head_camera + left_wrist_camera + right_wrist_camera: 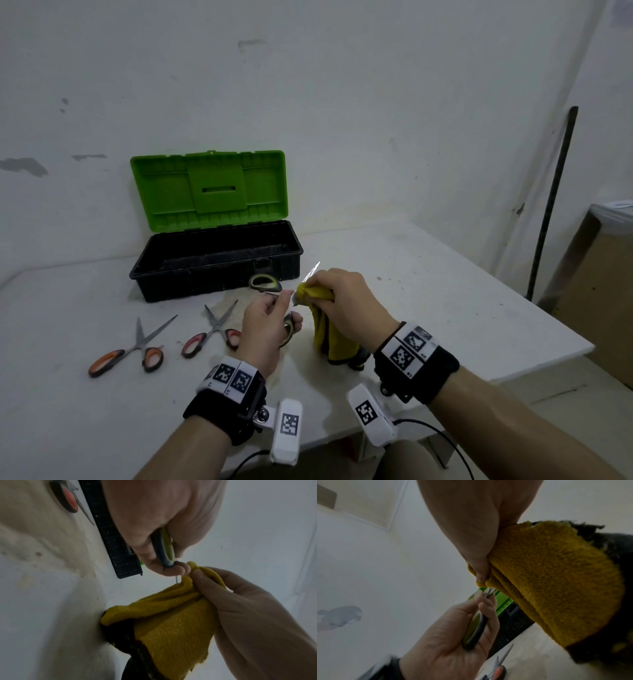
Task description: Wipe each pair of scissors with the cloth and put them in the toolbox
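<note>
— What is the left hand (265, 329) doing?

— It is gripping the green-handled scissors (265, 283) by the handles, fingers curled round one loop. The other loop is sticking out above the knuckles, in front of the toolbox (215, 260). From the left wrist view only a sliver of the green and dark handle (164, 547) is showing between the fingers.

— And the blades?

— Mostly hidden. The right hand (346, 301) is pinching the yellow cloth (325, 322) around them, thumb against fingers, so just the shiny tip (313, 269) is poking out past the cloth. Whether the blades are together or apart inside the fold, I cannot tell.

— The cloth itself?

— It is hanging down from the right hand toward the white table (428, 308). Its lower edge is dark, and I cannot make out if that is dirt or a border.

— The rest of the scissors?

— Two pairs are lying on the table, left of the hands, both spread open: an orange-handled pair (133, 349) further left, and a red-handled pair (214, 330) whose one loop is partly covered by the left hand.

— The toolbox?

— It is sitting open by the wall, green lid (209, 186) standing up. The black tray looks dusty; its near floor is hidden behind the front wall.
</note>
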